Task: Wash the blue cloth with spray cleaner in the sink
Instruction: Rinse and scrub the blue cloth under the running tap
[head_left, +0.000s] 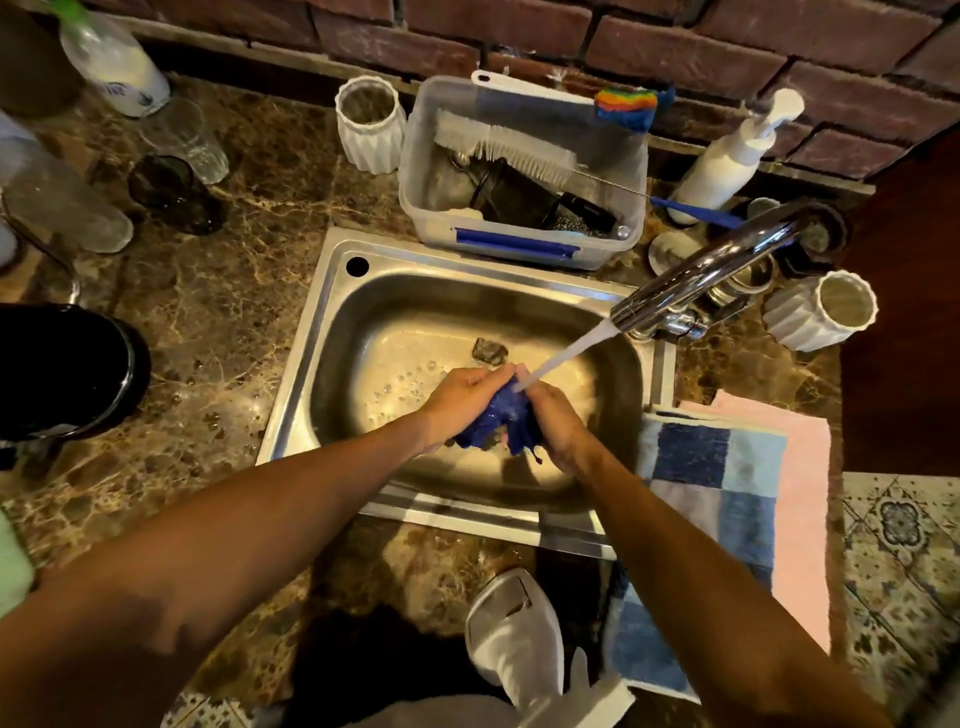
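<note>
Both hands are bunched around the blue cloth (501, 423) mid-frame, over the steel sink (332, 322). Left hand (462, 397) and right hand (558, 421) each squeeze a wad of it, fingers curled tight, so most of the cloth is buried in the fists w/ only dark wet folds hanging out below. Water stream (571, 351) from the faucet (711, 265) lands right where the hands meet.

Hard to make out: a small dark lump (489, 351) at the sink's far side, prob the drain or a scrap, can't tell. The white spray bottle (519, 639) at bottom center is cut off by the frame edge, only the trigger head and neck show, no label visible. Clear plastic tub (524, 161) at top center holds a bottle brush (506, 148) plus dark stuff I can't ID. Bottle (117, 60) at upper left has some blue print on it, too blurry to read. White pump dispenser (732, 156) at upper right, no readable brand either. Checked towel (727, 499) lies right of the sink, its lower part behind the right forearm.
</note>
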